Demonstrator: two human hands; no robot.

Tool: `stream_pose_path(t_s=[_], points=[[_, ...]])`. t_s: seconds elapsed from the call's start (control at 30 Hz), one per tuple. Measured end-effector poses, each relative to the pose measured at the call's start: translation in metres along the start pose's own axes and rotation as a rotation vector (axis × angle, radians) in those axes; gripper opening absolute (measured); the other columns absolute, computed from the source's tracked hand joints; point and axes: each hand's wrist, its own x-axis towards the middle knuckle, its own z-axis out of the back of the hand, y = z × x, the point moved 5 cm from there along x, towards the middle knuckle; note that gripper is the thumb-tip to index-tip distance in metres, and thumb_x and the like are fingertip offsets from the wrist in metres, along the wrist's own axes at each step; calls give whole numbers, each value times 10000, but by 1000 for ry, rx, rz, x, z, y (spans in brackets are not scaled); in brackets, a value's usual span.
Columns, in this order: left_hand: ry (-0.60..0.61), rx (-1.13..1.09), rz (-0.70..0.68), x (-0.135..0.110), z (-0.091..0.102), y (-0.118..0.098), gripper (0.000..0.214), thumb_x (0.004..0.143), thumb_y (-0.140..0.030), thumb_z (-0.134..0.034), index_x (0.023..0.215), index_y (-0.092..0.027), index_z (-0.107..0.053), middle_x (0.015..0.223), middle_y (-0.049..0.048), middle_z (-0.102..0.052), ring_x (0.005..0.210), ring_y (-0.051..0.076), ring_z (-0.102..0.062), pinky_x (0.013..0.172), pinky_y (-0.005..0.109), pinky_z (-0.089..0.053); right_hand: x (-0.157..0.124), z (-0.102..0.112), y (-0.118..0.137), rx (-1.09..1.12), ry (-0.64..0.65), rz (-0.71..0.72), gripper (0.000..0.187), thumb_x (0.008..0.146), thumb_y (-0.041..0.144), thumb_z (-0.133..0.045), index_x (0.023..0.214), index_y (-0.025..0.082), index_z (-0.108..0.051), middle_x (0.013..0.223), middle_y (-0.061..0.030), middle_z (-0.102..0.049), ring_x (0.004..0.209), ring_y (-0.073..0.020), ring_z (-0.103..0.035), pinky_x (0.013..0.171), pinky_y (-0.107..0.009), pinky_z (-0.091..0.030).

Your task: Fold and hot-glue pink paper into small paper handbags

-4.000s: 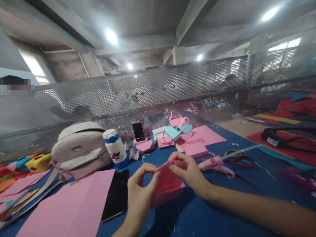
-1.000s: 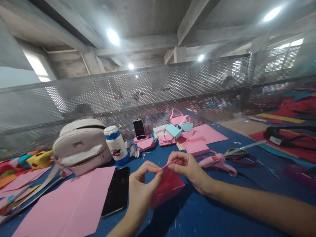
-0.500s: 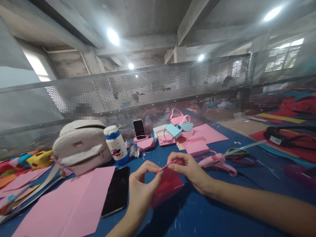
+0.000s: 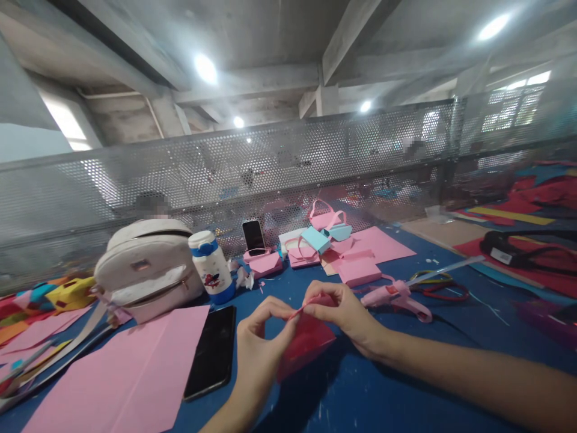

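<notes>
A folded red paper piece (image 4: 306, 344), shaped like a small pouch, hangs over the blue table between my hands. My left hand (image 4: 264, 340) pinches its upper left edge between thumb and fingers. My right hand (image 4: 345, 313) grips the same top edge a little to the right, fingertips close to the left ones. Part of the paper is hidden behind my fingers. Just right of my right hand lies a pink glue gun (image 4: 396, 294) with a clear glue stick in its back. A black phone (image 4: 211, 352) lies flat left of my left hand.
Pink sheets (image 4: 121, 367) cover the left front. Behind them stand a white backpack (image 4: 148, 270) and a bottle (image 4: 211, 267). Small pink paper bags (image 4: 358, 267) sit at the back, before a perforated metal screen (image 4: 279, 168). Scissors (image 4: 439, 285) lie beyond the glue gun.
My fingertips have shifted slightly along the top edge of the red paper, and the pouch has tilted a little. Both hands keep their pinch.
</notes>
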Motion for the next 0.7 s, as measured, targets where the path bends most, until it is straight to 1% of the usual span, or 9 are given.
stream_pose_path(t_s=[0.23,0.4,0.7], points=[[-1,-16,17,-1,-1,6,136,762,-175,-741,651,-180,-663,676,1,-646,669,158,-605,647,240,-463,-1,0,-1,-6,6,10,182,760,359,-783,731,200,-699,736,24,-580,728,-138,-511,705,-257,-418],[-1,-35,66,-1,-1,10,120,775,-190,-733,670,-185,-675,707,1,-651,699,159,-604,671,236,-459,-1,0,-4,-3,-15,-6,198,742,363,-796,739,191,-697,731,21,-588,720,-137,-516,688,-252,-415],[6,-37,76,-3,-2,11,114,784,-206,-730,678,-188,-691,712,-2,-660,710,153,-604,679,225,-452,-1,-1,-4,19,-26,-16,239,713,383,-824,725,182,-695,719,28,-586,711,-127,-514,683,-238,-412]])
